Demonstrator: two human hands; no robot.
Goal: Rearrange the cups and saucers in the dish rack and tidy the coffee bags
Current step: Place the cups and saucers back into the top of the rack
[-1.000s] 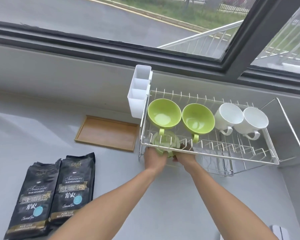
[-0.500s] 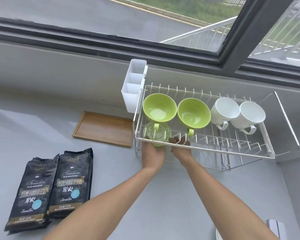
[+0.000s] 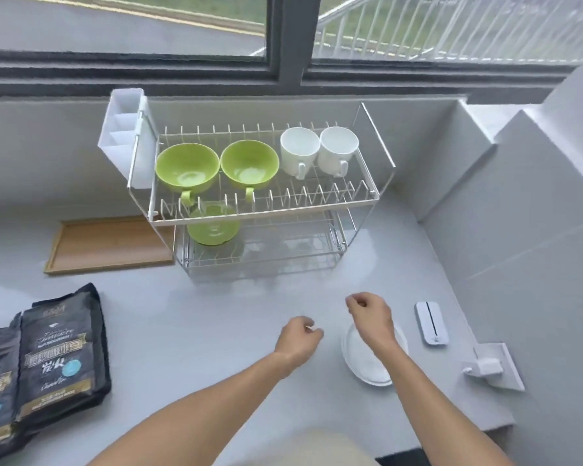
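A two-tier wire dish rack (image 3: pixel 367 196) is shown at 12 o'clock on the grey worktop (image 3: pixel 199 331). Two green cups (image 3: pixel 187 169) and two white cups (image 3: pixel 300 151) are held on its upper tier, handles turned toward the viewer. A green saucer (image 3: pixel 213 227) is now seated in the lower tier, below the left green cup; half a second earlier it was being pressed there by both hands, which have since been withdrawn toward 6 o'clock. The left hand (image 3: pixel 298 341) is loosely curled and grips nothing. The right hand (image 3: pixel 372 316), likewise half-curled and empty, is held over a white saucer (image 3: pixel 360 361) lying on the worktop at 4 o'clock; contact with it cannot be told. One saucer placement is therefore judged complete, and the white saucer is taken as the likely next item. Two black coffee bags (image 3: pixel 64 358) lie side by side at 8 o'clock, apparently untouched, with a wooden tray (image 3: pixel 108 243) at 10 o'clock beside the rack. A small white device (image 3: pixel 431 322) lies at 3 o'clock.
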